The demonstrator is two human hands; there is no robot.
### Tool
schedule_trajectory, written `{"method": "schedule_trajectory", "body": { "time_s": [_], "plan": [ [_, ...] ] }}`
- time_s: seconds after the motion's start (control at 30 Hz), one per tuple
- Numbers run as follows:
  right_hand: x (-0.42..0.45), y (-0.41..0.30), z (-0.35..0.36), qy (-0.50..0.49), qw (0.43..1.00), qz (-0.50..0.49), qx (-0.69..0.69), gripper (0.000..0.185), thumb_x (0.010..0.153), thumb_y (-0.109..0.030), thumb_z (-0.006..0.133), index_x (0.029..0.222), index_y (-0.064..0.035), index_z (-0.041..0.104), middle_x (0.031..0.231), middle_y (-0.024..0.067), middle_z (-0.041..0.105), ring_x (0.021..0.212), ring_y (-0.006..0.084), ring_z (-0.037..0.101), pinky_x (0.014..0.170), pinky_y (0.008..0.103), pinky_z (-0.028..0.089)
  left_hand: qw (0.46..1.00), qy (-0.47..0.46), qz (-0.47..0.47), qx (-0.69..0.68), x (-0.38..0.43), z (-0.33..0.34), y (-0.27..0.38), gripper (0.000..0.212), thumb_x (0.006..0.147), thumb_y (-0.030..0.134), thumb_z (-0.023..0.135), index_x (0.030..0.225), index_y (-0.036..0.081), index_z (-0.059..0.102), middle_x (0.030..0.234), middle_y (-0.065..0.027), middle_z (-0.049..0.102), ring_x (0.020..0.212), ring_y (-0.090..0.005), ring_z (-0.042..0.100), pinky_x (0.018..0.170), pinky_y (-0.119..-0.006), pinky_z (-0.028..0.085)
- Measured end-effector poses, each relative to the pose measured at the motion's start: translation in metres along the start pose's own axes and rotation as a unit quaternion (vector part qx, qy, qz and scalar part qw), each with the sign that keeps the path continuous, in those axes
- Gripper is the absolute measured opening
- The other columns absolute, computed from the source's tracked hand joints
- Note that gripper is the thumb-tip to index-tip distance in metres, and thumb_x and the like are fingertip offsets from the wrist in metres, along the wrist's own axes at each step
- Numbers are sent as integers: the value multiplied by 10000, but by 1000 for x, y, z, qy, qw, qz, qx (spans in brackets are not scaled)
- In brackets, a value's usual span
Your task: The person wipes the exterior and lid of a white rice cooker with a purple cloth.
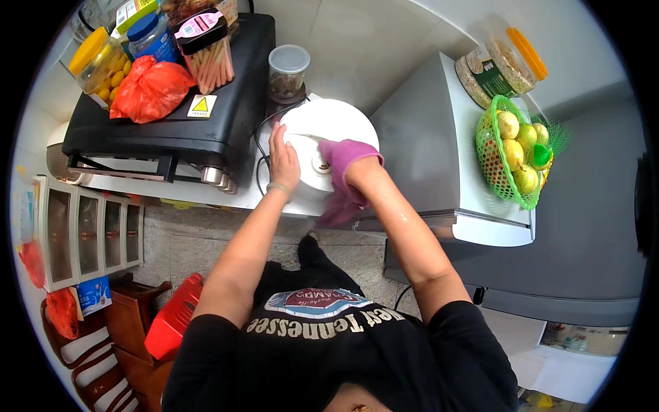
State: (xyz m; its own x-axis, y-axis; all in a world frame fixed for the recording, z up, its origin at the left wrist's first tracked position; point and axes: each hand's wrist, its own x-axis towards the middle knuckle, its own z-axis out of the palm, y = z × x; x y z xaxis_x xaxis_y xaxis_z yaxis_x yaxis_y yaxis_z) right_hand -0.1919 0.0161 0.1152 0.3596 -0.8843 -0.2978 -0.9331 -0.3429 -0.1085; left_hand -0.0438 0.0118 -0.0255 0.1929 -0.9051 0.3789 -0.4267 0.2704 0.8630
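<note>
A round white appliance point(334, 117) with a dial-like ring on its front stands on the white counter point(301, 205). My left hand point(284, 158) rests flat against its left side, fingers extended. Over my right hand point(355, 159) lies a purple cloth point(346, 180), which hides the fingers; the cloth touches the appliance's front right, and its loose end hangs down past the counter's edge. Behind the appliance, to the left, is a lidded clear jar point(289, 72) on a dark base. A black cable point(257, 139) runs along the appliance's left side.
At left stands a black oven point(226, 103) bearing jars, a red plastic bag point(152, 92) and a box of pink-tipped sticks point(208, 64). To the right, a grey cabinet point(419, 139) carries a green basket point(484, 149) of fruit and a large jar of oats point(494, 67). A red jug point(175, 314) stands below.
</note>
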Motion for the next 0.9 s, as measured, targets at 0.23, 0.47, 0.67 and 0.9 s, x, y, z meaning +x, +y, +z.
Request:
{"method": "schedule_trajectory", "body": {
  "time_s": [0.23, 0.47, 0.67, 0.9],
  "plan": [
    [9, 0, 8, -55, 993, 63, -78, 262, 792, -136, 603, 1016, -15, 664, 968, 221, 678, 926, 365, 667, 811, 435, 526, 1000, -6, -6, -7, -1, -5, 4, 419, 942, 84, 353, 1352, -1, 367, 1446, -222, 325, 1335, -375, 341, 1100, -413, 294],
    [-2, -39, -10, 4, 997, 41, -64, 228, 797, -127, 603, 983, 0, 639, 937, 224, 683, 925, 356, 672, 811, 407, 532, 1000, 4, -13, -15, -1, -4, 0, 426, 935, 74, 385, 1353, -3, 357, 1440, -229, 324, 1331, -383, 345, 1094, -418, 305],
    [17, -29, 19, 42, 975, -21, -215, 178, 813, -136, 597, 931, -32, 681, 971, 188, 693, 910, 302, 691, 742, 371, 545, 999, 0, -7, -35, 0, -1, 3, 423, 945, 85, 348, 1356, -16, 353, 1444, -222, 319, 1335, -376, 333, 1109, -407, 275],
    [17, -11, 6, -124, 975, 32, -181, 242, 836, -162, 547, 956, -50, 726, 1043, 175, 685, 935, 303, 682, 792, 403, 526, 999, -5, -29, -13, -2, -5, 10, 436, 935, 74, 384, 1367, 26, 357, 1429, -229, 327, 1307, -394, 365, 1075, -424, 323]
  ]
}}
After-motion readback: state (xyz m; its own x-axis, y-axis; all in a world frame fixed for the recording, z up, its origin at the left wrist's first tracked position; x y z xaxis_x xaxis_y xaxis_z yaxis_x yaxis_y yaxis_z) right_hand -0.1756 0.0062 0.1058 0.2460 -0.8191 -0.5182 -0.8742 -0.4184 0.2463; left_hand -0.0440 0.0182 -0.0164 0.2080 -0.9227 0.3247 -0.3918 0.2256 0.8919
